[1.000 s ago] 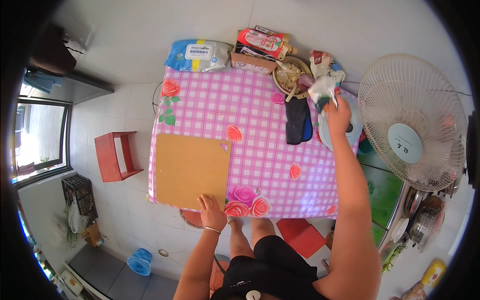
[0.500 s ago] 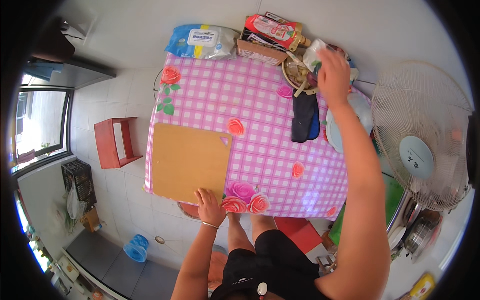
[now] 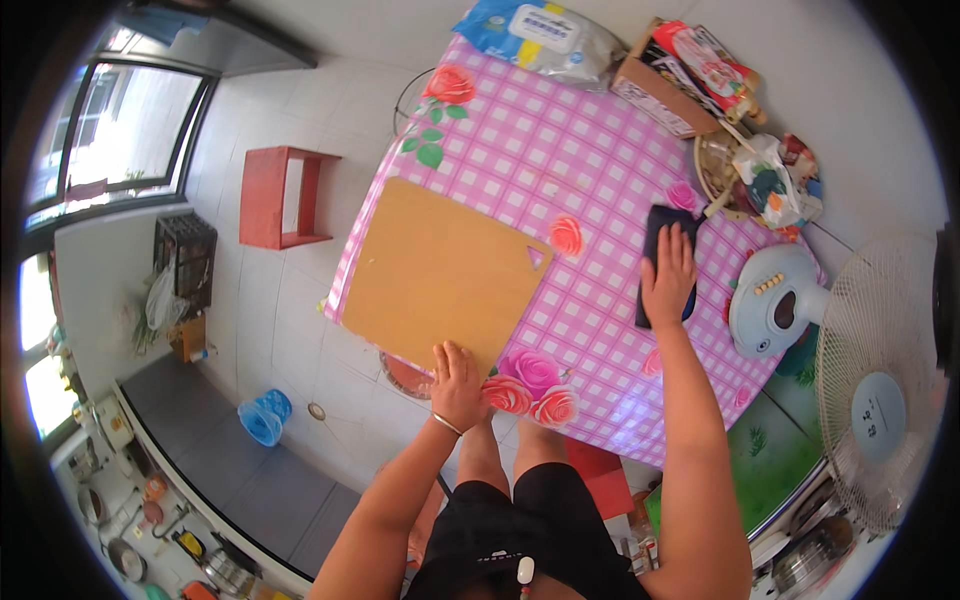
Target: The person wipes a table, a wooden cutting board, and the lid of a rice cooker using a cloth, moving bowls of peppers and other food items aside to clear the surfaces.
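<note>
A tan cutting board (image 3: 440, 265) with a triangular hole in one corner lies on the pink checked tablecloth. My left hand (image 3: 458, 388) rests on its near edge, fingers extended over the surface; the thumb is hard to make out. Farther right, a flat dark navy item (image 3: 652, 235), probably folded fabric, lies on the cloth. The palm and outstretched fingers of my right hand (image 3: 670, 275) press down on it without gripping. Just beyond it stands a round bowl (image 3: 712, 165) with several things inside, a crumpled white plastic bag (image 3: 768, 180) beside it.
A blue wipes pack (image 3: 540, 40) and a cardboard box (image 3: 665, 95) of packets line the table's far edge. A pale blue rounded appliance-like base (image 3: 770, 300) and a wire-caged fan (image 3: 880, 400) stand at the right. One red stool (image 3: 275, 198) is on the floor, left.
My right hand has come back from the bowl and white bag to lie on the dark item. My left hand stays at the board's edge. The whole view has turned.
</note>
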`<act>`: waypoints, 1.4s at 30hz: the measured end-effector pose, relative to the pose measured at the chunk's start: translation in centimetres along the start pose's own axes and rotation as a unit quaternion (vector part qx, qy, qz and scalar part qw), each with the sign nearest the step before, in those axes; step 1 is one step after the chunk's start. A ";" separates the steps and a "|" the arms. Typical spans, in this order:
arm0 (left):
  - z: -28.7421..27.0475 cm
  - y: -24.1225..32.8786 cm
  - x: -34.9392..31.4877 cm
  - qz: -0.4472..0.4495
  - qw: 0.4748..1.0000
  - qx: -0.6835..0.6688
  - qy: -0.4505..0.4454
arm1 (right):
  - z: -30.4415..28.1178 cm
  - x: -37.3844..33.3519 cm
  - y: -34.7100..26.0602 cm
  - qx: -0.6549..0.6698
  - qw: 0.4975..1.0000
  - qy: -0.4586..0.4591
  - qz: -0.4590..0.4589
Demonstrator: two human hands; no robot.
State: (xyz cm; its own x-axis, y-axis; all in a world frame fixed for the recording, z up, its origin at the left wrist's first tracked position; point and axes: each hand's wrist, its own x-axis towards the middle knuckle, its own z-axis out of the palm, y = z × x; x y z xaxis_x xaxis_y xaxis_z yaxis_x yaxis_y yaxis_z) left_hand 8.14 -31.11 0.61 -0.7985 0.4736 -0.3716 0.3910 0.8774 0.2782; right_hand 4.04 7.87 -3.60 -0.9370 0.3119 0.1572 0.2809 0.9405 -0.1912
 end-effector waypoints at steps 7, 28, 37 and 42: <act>0.8 -0.3 -0.4 -0.005 1.000 0.005 0.029 | 0.6 -3.5 -7.0 0.323 0.934 -0.013 0.149; 4.1 -2.0 -2.2 -0.003 0.996 -0.085 0.037 | 9.0 -4.7 -39.0 0.143 0.840 -0.149 -0.502; 2.9 -1.9 -1.5 0.016 0.996 -0.004 0.091 | 10.2 7.4 -36.9 -0.005 0.962 -0.061 -0.265; 4.1 -1.6 -1.9 0.009 0.993 -0.052 0.109 | 9.5 -2.4 -40.3 0.061 0.887 -0.137 -0.437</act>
State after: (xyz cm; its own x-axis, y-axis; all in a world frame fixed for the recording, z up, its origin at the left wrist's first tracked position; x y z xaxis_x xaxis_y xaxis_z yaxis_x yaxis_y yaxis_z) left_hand 10.93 -33.14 -2.75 -0.8767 0.4507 -0.1679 0.3651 0.8510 0.3776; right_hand -7.01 -32.09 -5.45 -0.8062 -0.5887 0.0595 -0.5860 0.7805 -0.2179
